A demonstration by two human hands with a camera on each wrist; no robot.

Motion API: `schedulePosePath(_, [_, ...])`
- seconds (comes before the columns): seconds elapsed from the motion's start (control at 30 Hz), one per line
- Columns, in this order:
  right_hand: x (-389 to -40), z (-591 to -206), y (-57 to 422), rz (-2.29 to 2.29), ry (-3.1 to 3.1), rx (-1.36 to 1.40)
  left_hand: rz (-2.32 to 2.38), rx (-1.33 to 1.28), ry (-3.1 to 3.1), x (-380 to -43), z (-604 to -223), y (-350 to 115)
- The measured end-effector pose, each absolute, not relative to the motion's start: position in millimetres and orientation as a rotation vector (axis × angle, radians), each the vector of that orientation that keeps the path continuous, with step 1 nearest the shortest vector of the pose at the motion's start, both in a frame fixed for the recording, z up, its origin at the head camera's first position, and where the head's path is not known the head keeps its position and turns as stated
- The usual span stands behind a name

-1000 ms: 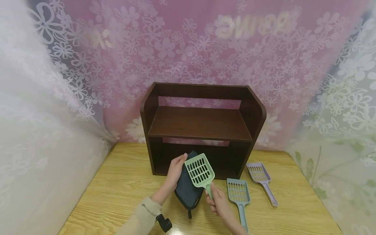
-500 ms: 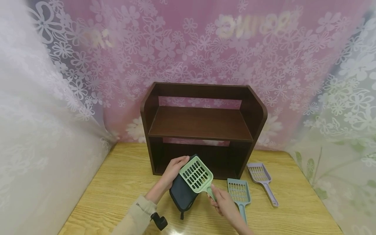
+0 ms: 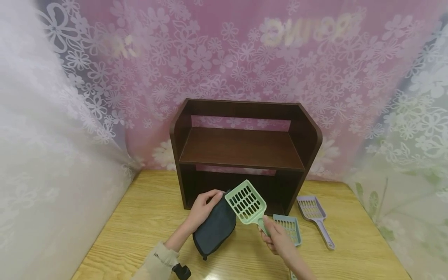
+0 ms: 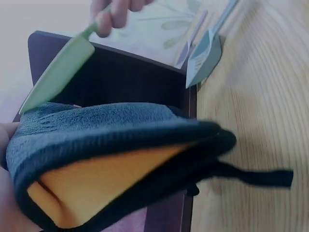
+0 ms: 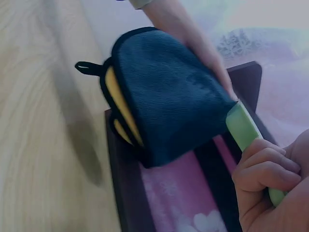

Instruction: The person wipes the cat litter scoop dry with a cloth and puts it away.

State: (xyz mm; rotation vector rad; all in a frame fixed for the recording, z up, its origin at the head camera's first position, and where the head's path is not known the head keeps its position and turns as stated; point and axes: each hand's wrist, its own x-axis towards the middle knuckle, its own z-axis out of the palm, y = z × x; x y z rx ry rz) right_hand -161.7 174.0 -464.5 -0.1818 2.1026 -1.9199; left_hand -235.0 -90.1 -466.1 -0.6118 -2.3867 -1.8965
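My left hand (image 3: 203, 209) holds a folded dark blue-grey towel (image 3: 216, 225) by its upper end, in front of the brown shelf. In the left wrist view the towel (image 4: 111, 130) shows an orange-yellow inner side, black edging and a hanging loop. With curled fingers my right hand (image 3: 280, 240) grips the handle of a light green litter scoop (image 3: 246, 202), its slotted head raised just right of the towel. Whether the scoop touches the towel, I cannot tell. Beneath the right hand and forearm lies a blue-grey litter scoop (image 3: 295, 229), its handle mostly hidden.
A dark brown two-tier shelf (image 3: 241, 147) stands at the back of the wooden table (image 3: 140, 225). On the table right of it lies a purple litter scoop (image 3: 316, 217). Flowered curtains (image 3: 224, 58) hang behind and at both sides.
The towel and my left hand have shifted left and lower. My right hand has brought the green scoop to the right, from over the towel to beside it, covering more of the blue-grey scoop.
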Motion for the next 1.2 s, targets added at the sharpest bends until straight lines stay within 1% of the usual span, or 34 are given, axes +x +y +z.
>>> schedulePosePath(0.17, [-161,-448,174,-1.932,2.136,-0.268,-1.536,-0.715,-2.403,-229,-463,-94])
schedulePosePath(0.43, [-175,-416,168,-2.011,2.172,-0.496,-0.909,-0.767,-2.397,-222,-459,-95])
schedulePosePath(0.53, [-183,-403,165,-2.021,2.221,-0.537,-0.708,-0.817,-2.336,-222,-458,-96])
schedulePosePath(0.7, [-201,-381,156,-2.049,2.281,-0.524,-0.421,-0.900,-2.208,-223,-457,-100])
schedulePosePath(0.9, [-229,-359,138,-2.089,2.283,-0.500,-0.222,-0.920,-2.097,-223,-455,-104])
schedulePosePath(1.2, [-263,-331,108,-1.999,2.289,-0.577,-0.202,-0.910,-2.127,-217,-458,-114])
